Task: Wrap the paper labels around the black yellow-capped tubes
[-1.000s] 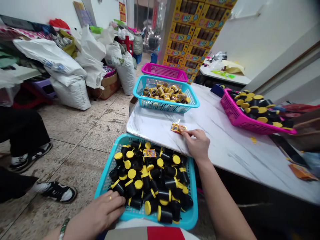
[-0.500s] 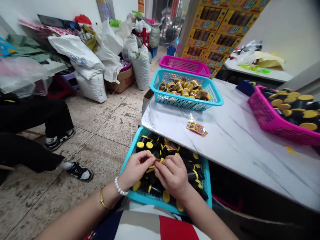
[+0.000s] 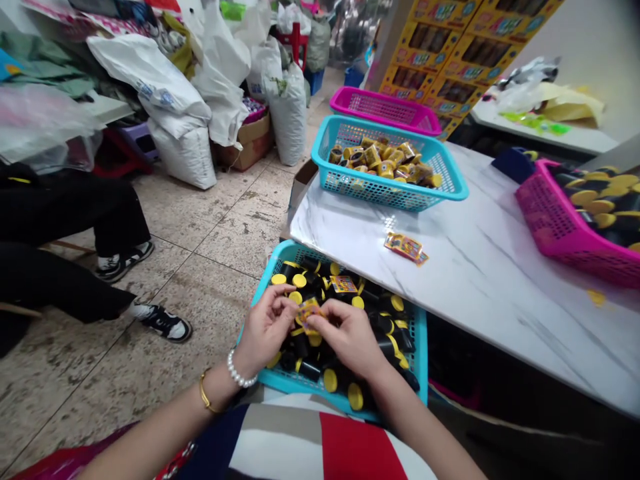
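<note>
A small yellow-and-orange printed label [image 3: 310, 315], perhaps a plastic sleeve, is spread between my two hands. My right hand [image 3: 353, 337] pinches its right side between thumb and fingers. At its left edge, my left hand [image 3: 267, 323] has thumb and fingers closed on it. Both hands are above a blue plastic basket [image 3: 423, 360], close to my lap. Inside lie many small black containers [image 3: 307, 369] with yellow lids. Another printed label [image 3: 343, 284] rests on top of them, beyond my hands.
Printed labels [image 3: 406, 247] lie on the marble-patterned table [image 3: 475, 267]. It also bears a blue basket [image 3: 390, 193] of labelled containers and a pink basket [image 3: 565, 233] of black ones. Yellow boxes [image 3: 430, 40] are stacked behind. A person's legs [image 3: 65, 213] are at left, near white sacks [image 3: 175, 133].
The label has turned from nearly edge-on to showing its printed face. My hands have drawn slightly apart. The view has tilted down a little.
</note>
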`<state>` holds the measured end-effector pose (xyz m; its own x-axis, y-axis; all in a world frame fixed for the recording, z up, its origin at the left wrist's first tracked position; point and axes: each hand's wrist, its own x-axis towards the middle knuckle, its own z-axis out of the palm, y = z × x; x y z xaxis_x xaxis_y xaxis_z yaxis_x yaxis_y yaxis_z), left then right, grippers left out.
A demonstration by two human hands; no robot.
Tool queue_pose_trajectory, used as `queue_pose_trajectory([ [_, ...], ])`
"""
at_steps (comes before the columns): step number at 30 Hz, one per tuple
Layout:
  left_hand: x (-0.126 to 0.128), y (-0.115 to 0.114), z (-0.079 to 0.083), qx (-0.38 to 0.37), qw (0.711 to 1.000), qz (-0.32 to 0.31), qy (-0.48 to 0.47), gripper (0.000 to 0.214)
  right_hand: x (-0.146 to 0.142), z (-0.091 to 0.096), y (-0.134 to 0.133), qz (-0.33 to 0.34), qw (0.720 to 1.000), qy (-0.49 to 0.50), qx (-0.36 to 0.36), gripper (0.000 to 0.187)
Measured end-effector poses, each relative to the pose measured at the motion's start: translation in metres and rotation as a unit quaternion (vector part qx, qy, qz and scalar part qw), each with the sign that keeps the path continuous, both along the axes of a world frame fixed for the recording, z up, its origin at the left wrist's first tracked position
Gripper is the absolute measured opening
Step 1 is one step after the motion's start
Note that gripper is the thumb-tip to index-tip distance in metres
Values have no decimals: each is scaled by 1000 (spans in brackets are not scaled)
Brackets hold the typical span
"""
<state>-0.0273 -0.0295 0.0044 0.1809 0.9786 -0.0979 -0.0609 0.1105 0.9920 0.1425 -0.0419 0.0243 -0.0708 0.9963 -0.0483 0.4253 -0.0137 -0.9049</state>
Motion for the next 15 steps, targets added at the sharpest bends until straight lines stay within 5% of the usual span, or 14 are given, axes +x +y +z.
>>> queue_pose_trajectory([
  [5,-1,-6,7,-38,998,38,-35,33,3,-5,2,-99,992,74,-3,36],
  [15,0,1,4,-103,992,32,-62,36,-4,-9,-3,-70,993,27,89,29],
])
